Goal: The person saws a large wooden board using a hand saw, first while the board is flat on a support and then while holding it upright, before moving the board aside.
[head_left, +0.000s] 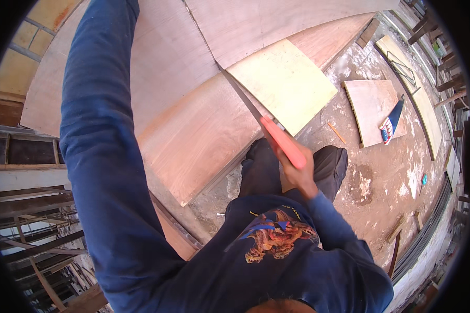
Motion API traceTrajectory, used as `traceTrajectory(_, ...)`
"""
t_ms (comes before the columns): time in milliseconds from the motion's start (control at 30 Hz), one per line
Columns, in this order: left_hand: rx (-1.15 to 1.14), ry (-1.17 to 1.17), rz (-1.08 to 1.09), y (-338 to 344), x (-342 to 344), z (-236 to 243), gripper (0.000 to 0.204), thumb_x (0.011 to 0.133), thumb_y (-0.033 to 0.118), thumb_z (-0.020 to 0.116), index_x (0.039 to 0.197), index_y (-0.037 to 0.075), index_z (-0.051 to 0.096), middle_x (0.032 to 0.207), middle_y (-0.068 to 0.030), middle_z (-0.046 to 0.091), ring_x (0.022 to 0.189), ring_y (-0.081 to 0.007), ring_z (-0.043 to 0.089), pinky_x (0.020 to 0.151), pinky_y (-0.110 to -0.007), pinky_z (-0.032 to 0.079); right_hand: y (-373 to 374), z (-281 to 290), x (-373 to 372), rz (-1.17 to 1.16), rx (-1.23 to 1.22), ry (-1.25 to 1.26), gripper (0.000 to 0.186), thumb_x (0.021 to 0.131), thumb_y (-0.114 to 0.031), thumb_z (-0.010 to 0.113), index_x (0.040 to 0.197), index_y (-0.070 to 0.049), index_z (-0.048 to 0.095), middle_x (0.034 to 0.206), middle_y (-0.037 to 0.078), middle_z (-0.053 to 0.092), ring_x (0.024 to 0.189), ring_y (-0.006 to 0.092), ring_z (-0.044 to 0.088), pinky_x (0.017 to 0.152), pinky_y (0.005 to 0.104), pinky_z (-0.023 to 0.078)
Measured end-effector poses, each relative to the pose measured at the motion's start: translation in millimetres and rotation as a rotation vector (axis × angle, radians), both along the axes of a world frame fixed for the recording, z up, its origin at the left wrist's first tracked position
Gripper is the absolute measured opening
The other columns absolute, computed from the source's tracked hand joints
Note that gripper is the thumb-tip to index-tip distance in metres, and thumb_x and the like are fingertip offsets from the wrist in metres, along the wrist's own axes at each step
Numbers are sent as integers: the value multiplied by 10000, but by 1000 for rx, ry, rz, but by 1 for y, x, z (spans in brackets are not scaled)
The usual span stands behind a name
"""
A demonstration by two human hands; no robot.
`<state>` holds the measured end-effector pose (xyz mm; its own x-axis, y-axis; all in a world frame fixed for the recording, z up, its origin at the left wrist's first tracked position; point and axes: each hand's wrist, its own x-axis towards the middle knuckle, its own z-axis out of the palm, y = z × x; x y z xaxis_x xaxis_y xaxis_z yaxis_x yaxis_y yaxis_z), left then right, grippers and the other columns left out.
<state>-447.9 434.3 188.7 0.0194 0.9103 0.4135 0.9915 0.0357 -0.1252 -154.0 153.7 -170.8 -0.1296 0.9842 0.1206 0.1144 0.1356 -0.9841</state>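
Observation:
My right hand point(302, 172) is closed round the red handle of a handsaw point(244, 98). Its blade slants up and to the left, the far end meeting the edge of a large plywood sheet point(162, 68). A dark cut line runs through the sheet from the blade's tip toward the top of the view. Right of the blade lies a pale yellow board point(284, 83). Beneath the sheet, a pinkish plywood board point(203, 143) reaches toward my legs. My left arm stretches forward over the sheet, and its hand is beyond the upper edge of the view.
On the stained concrete floor to the right, a second handsaw point(393, 119) with a red, white and blue handle rests on a plywood piece point(368, 104). An orange stick point(336, 133) lies nearby. Farther right are a long board point(417, 104) and dark rods point(428, 229). Timber racks stand at left.

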Motion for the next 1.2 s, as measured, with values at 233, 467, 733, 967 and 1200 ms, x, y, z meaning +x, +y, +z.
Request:
traceTrajectory(233, 25, -12, -25, -9, 8, 4, 917, 807, 767, 591, 1105, -92, 712, 1131, -303, 685, 1091, -416, 654, 954, -464, 500, 119, -7, -73, -120, 167, -56, 350, 831, -96, 633, 1174, -57, 691, 920, 259, 685, 863, 435, 674, 766, 413, 541)
traceTrajectory(467, -5, 39, 1, -4, -3, 9, 925, 806, 773, 582, 1117, -89, 708, 1151, -305, 679, 1113, -422, 645, 972, -467, 495, -60, 12, 34, -17, 98, -109, 466, 873, 33, 595, 1338, 10, 626, 1200, 183, 721, 1065, 262, 727, 886, 327, 549)
traceTrajectory(733, 61, 46, -43, 4, 17, -3, 935, 805, 781, 571, 1132, -86, 703, 1174, -307, 671, 1138, -429, 634, 993, -471, 489, 155, 0, -94, -79, 155, -1, 275, 851, -97, 660, 1118, -44, 696, 927, 226, 694, 802, 360, 683, 761, 367, 536)
traceTrajectory(967, -46, 23, 44, 23, -28, 2, 1042, 777, 846, 526, 1274, -61, 644, 1246, -267, 665, 1181, -354, 645, 1006, -428, 491, -59, 23, 49, 31, 24, -134, 427, 917, -24, 612, 1343, 0, 614, 1235, 142, 708, 1129, 226, 695, 974, 301, 508)
traceTrajectory(1200, 28, 3, -69, 31, 9, -28, 1019, 767, 892, 484, 1148, -23, 722, 1123, -264, 710, 1056, -372, 698, 949, -465, 518, 159, 9, -77, -45, 140, -135, 343, 878, -63, 620, 1216, -43, 676, 958, 206, 708, 834, 292, 692, 777, 347, 537)
